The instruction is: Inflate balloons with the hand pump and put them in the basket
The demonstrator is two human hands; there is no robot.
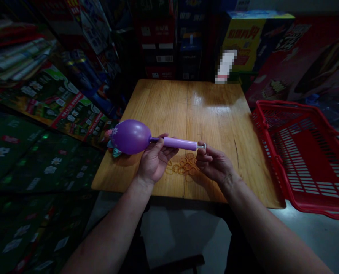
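A purple balloon [131, 137], partly inflated and printed with white flowers, sits on the nozzle of a lilac hand pump [180, 143]. My left hand [155, 159] is closed around the nozzle end, where the balloon's neck meets it. With the fingers of my right hand [213, 161] I pinch the pump's white handle, whose rod is nearly all the way in. Below the pump, several yellowish rubber bands [185, 164] lie loose on the wooden table [169, 102]. Some coloured items, perhaps more balloons [116, 152], are partly hidden behind the purple one.
A red plastic basket [293, 201] stands against the table's right side. Green cartons [43, 160] are stacked at the left, with folded papers [18, 61] on top. More boxes [158, 30] line the back, including a yellow and blue one [243, 38].
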